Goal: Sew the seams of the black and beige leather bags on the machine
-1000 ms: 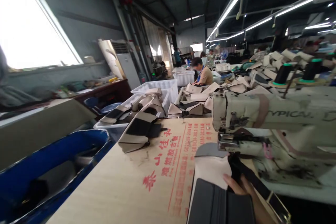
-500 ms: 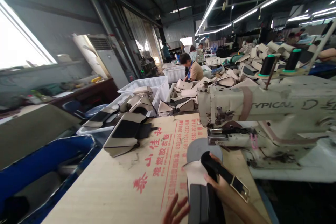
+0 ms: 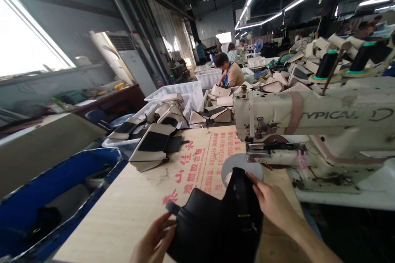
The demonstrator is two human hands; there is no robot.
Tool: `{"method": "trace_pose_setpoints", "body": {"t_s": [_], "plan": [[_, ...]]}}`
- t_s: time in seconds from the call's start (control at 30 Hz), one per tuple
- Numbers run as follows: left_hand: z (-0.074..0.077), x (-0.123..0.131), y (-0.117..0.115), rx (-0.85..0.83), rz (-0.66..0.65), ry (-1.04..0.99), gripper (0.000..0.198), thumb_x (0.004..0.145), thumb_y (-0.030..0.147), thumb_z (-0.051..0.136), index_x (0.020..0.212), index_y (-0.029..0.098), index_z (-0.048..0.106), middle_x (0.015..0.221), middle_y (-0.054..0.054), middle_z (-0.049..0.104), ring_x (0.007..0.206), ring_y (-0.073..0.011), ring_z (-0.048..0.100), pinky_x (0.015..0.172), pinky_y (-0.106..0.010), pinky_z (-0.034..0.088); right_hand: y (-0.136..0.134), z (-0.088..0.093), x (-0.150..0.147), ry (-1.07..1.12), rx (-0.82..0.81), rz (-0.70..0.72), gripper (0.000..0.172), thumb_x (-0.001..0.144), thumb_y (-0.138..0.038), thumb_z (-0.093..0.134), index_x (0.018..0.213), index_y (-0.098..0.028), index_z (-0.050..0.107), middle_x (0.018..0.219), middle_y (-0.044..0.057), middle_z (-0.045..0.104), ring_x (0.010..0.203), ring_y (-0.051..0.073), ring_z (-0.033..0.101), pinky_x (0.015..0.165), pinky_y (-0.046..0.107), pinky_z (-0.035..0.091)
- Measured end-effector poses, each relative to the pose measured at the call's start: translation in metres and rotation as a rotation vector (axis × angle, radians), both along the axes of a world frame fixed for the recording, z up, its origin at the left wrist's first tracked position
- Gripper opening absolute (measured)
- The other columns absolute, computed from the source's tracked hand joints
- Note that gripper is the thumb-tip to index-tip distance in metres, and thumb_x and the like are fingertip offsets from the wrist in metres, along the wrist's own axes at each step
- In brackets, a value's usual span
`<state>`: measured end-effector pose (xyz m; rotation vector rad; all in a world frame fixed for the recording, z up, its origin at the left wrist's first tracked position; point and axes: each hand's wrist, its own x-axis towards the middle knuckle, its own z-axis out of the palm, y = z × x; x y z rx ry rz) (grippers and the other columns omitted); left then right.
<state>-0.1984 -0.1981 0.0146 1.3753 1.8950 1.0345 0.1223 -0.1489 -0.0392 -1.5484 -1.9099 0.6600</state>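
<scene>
A black leather bag piece (image 3: 210, 222) with a strap (image 3: 241, 197) and a metal buckle is held up over the near part of the board, its black face towards me. My left hand (image 3: 157, 234) pinches its left edge just below a small protruding tab (image 3: 173, 208). My right hand (image 3: 271, 201) grips the upper right edge beside the strap, fingers partly hidden behind the leather. Behind the piece lies a grey disc (image 3: 257, 168), partly covered. The sewing machine (image 3: 265, 119) stands just beyond my right hand.
On the plywood board (image 3: 111, 218) with red print, a cream and black bag (image 3: 154, 144) lies at the far left. White crates (image 3: 173, 90) of similar pieces stand behind it. A blue-lined bin (image 3: 101, 176) is at left. A person (image 3: 231, 74) works farther back.
The bag piece has turned from its cream and grey side to its black face. My left hand, spread and apart before, now holds its left edge. My right hand has shifted along the right edge.
</scene>
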Motion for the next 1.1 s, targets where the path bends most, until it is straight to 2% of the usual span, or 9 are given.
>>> {"method": "trace_pose_setpoints", "body": {"t_s": [0.1,0.23,0.3,0.37,0.47,0.53,0.73,0.93,1.1], "plan": [[0.001,0.054,0.000,0.542,0.041,0.635,0.043,0.079,0.023,0.051,0.121,0.018,0.051,0.120,-0.011,0.055,0.116,-0.0269,0.047,0.102,-0.047,0.033,-0.004,0.003,-0.012,-0.082,-0.021,-0.018,0.048,0.089,-0.019,0.029,0.136,-0.018,0.031,0.104,0.010,0.064,0.082,0.021,0.065,0.070,0.031,0.051],[-0.007,0.118,-0.005,0.957,-0.470,1.062,0.046,0.082,0.007,0.037,0.120,0.029,0.052,0.124,0.001,0.054,0.125,-0.0151,0.038,0.111,-0.039,0.013,-0.009,0.003,-0.018,-0.052,-0.038,-0.016,0.057,0.085,-0.012,0.027,0.140,-0.022,0.017,0.123,0.007,0.053,0.089,0.021,0.063,0.074,0.033,0.051],[-0.013,0.126,0.002,0.878,-0.592,1.130,0.043,0.083,0.013,0.039,0.123,0.022,0.049,0.126,-0.003,0.053,0.123,-0.0176,0.040,0.109,-0.038,0.017,-0.010,0.003,-0.016,0.009,-0.033,0.007,0.057,0.084,-0.011,0.029,0.139,-0.023,0.021,0.131,0.005,0.045,0.104,0.021,0.057,0.084,0.034,0.049],[-0.015,0.124,0.017,0.631,-0.560,1.168,0.043,0.083,0.019,0.043,0.125,0.015,0.046,0.124,-0.009,0.054,0.116,-0.0220,0.048,0.104,-0.040,0.027,-0.009,0.005,-0.011,0.079,-0.054,0.028,0.055,0.084,-0.012,0.030,0.138,-0.023,0.026,0.132,0.003,0.044,0.111,0.020,0.052,0.091,0.035,0.046],[-0.003,0.120,0.049,0.162,-0.555,1.124,0.032,0.084,0.018,0.040,0.110,0.017,0.057,0.091,-0.008,0.068,0.085,-0.0222,0.063,0.082,-0.039,0.044,-0.005,0.012,-0.002,0.171,-0.094,0.070,0.053,0.083,-0.011,0.032,0.134,-0.026,0.034,0.128,0.000,0.048,0.112,0.017,0.051,0.094,0.033,0.044],[0.011,0.122,0.071,-0.003,-0.623,1.054,0.030,0.083,0.015,0.037,0.100,0.022,0.061,0.078,-0.003,0.068,0.074,-0.0207,0.064,0.067,-0.032,0.046,0.002,0.018,0.006,0.204,-0.079,0.107,0.055,0.081,-0.008,0.034,0.132,-0.028,0.037,0.130,-0.002,0.046,0.116,0.016,0.047,0.099,0.033,0.039],[0.023,0.138,0.119,0.024,-0.779,0.962,0.044,0.084,0.015,0.037,0.123,0.032,0.047,0.086,-0.002,0.064,0.074,-0.0183,0.063,0.063,-0.026,0.043,0.028,0.017,0.031,0.163,-0.074,0.102,0.057,0.077,-0.004,0.036,0.128,-0.030,0.043,0.127,-0.005,0.048,0.118,0.014,0.045,0.101,0.031,0.037],[0.020,0.150,0.128,0.139,-0.898,0.571,0.036,0.091,0.033,0.032,0.120,0.028,0.052,0.109,-0.003,0.057,0.099,-0.0164,0.055,0.084,-0.026,0.042,0.040,-0.001,0.030,0.262,0.005,0.017,0.047,0.080,-0.010,0.037,0.124,-0.024,0.049,0.133,0.001,0.042,0.123,0.016,0.039,0.106,0.037,0.029],[0.023,0.164,0.134,0.129,-0.841,0.400,0.031,0.081,0.041,0.051,0.101,0.021,0.063,0.097,-0.004,0.058,0.087,-0.0164,0.056,0.078,-0.026,0.045,0.051,-0.001,0.026,0.257,0.104,0.019,0.035,0.089,-0.024,0.039,0.121,-0.020,0.052,0.124,0.007,0.052,0.115,0.018,0.047,0.101,0.039,0.036]]}}
